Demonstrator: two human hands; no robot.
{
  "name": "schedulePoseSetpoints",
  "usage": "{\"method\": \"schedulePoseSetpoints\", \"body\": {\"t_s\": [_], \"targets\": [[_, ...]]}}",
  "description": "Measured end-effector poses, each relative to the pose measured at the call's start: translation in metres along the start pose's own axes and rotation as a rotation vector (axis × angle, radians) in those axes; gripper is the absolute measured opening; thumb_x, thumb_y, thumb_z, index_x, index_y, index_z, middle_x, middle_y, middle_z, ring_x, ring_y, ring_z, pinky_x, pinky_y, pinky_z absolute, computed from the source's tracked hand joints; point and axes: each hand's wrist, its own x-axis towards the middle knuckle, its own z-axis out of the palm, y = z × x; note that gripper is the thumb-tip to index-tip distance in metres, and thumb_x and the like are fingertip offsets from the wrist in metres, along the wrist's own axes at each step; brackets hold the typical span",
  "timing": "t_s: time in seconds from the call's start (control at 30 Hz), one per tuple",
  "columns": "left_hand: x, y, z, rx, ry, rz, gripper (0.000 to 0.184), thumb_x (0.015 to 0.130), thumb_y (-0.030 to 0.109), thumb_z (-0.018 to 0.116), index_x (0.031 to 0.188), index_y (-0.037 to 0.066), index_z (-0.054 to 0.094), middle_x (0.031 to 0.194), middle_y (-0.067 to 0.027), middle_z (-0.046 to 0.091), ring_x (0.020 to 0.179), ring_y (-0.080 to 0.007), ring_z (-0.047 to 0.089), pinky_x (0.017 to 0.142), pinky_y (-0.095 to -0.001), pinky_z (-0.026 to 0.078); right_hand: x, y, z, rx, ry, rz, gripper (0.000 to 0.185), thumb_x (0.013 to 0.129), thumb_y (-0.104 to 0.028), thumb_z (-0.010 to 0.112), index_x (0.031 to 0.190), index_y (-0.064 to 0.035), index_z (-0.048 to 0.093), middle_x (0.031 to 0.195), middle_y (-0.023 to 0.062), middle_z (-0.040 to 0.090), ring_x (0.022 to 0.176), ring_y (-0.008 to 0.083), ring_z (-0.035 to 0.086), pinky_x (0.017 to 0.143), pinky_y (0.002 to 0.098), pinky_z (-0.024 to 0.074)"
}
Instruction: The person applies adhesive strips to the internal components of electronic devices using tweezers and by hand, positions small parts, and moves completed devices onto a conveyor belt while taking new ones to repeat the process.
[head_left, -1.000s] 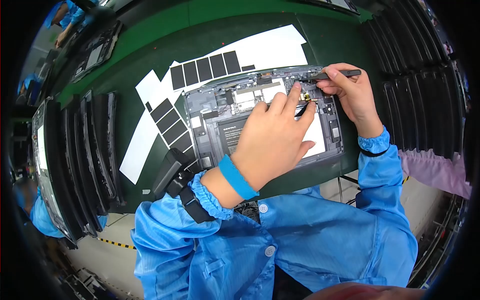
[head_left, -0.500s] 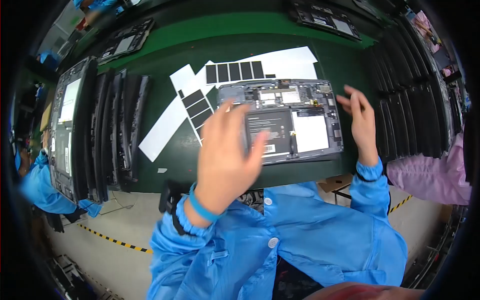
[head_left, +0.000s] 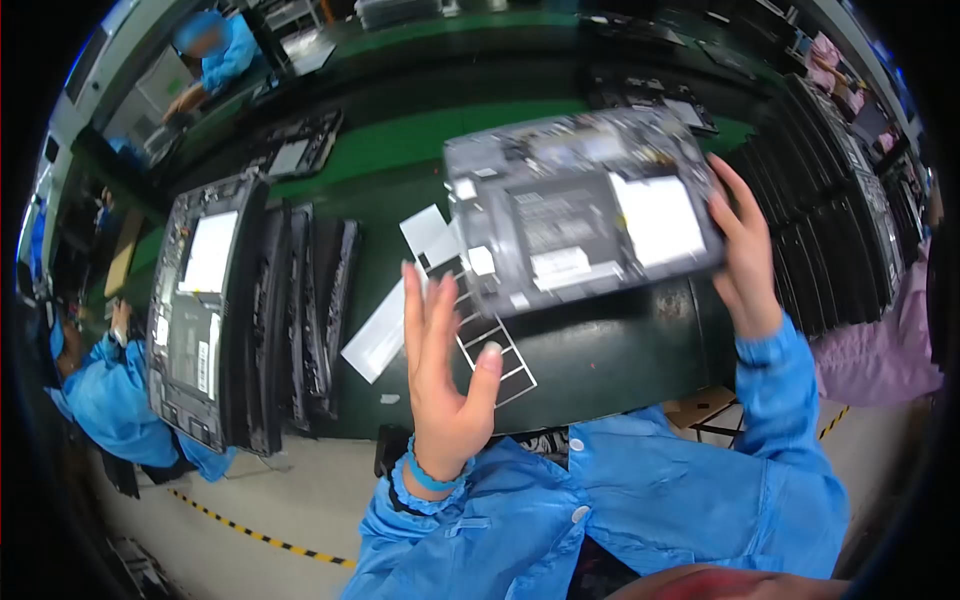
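An opened tablet (head_left: 560, 215) with its battery and circuit board showing is held up above the dark green workbench, slightly blurred. My right hand (head_left: 745, 235) grips its right edge, thumb and fingers closed round the side. Below the tablet's left edge is my left hand (head_left: 445, 370), fingers stretched and spread, holding nothing. Behind that hand a white sheet with black rectangular stickers (head_left: 485, 335) lies on the bench, partly covered by the fingers and the tablet. Another white strip (head_left: 378, 335) lies to the left of it.
Several opened tablets (head_left: 195, 310) stand on edge in a row at the left. Dense stacks of dark panels (head_left: 815, 240) fill the right side. More opened tablets (head_left: 300, 150) lie at the back. Co-workers in blue (head_left: 120, 400) and pink (head_left: 880, 340) sleeves sit on either side.
The tablet has come up off the bench and the sheets, with my right hand now on its right edge. My left hand has moved off the tablet's left side. The view has shifted.
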Motion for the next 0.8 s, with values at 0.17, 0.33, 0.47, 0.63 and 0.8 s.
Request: {"method": "schedulePoseSetpoints", "body": {"t_s": [0.17,0.33,0.47,0.63,0.8], "targets": [[-0.01,-0.028,0.001,0.646,-0.043,-0.025,0.052,0.091,0.017,0.064,0.137,-0.003,0.049,0.151,-0.0259,0.035,0.137,-0.0435,0.036,0.112,-0.0452,0.032,0.143,0.078,0.084,0.018,0.047,-0.06,0.038,0.091,0.001,0.06,0.129,0.0024,0.055,0.121,0.0115,0.06,0.105,0.0192,0.057,0.091,0.0294,0.0457],[-0.023,-0.057,0.002,0.98,-0.19,-0.006,0.056,0.089,0.028,0.065,0.136,-0.001,0.051,0.149,-0.0255,0.038,0.136,-0.0467,0.035,0.112,-0.0517,0.029,0.268,0.194,0.14,-0.214,0.024,-0.109,0.039,0.09,-0.01,0.063,0.127,0.0011,0.058,0.114,0.0149,0.064,0.105,0.0241,0.059,0.091,0.0335,0.0466],[-0.019,-0.055,0.003,0.988,-0.2,-0.015,0.056,0.088,0.028,0.065,0.135,0.0,0.053,0.148,-0.0243,0.04,0.136,-0.0466,0.034,0.111,-0.0521,0.029,0.274,0.179,0.12,-1.063,-0.19,-0.427,0.049,0.086,-0.032,0.068,0.128,-0.0087,0.058,0.114,0.0217,0.065,0.114,0.0422,0.056,0.097,0.0424,0.0471],[-0.018,-0.053,0.002,0.965,-0.233,-0.045,0.055,0.087,0.027,0.067,0.134,0.001,0.054,0.148,-0.0233,0.041,0.136,-0.0476,0.034,0.109,-0.0547,0.029,0.232,0.145,0.067,-1.639,0.07,-0.251,0.065,0.085,-0.045,0.069,0.139,-0.0159,0.049,0.137,0.0105,0.056,0.135,0.042,0.038,0.1,0.0741,0.0291],[-0.018,-0.052,0.003,0.978,-0.246,-0.036,0.055,0.086,0.027,0.068,0.133,0.003,0.055,0.147,-0.0224,0.041,0.135,-0.0492,0.034,0.109,-0.0557,0.029,0.249,0.153,0.064,-1.702,0.178,-0.142,0.068,0.083,-0.05,0.069,0.139,-0.0159,0.051,0.133,0.0121,0.059,0.132,0.0501,0.038,0.102,0.0765,0.0225]]}}
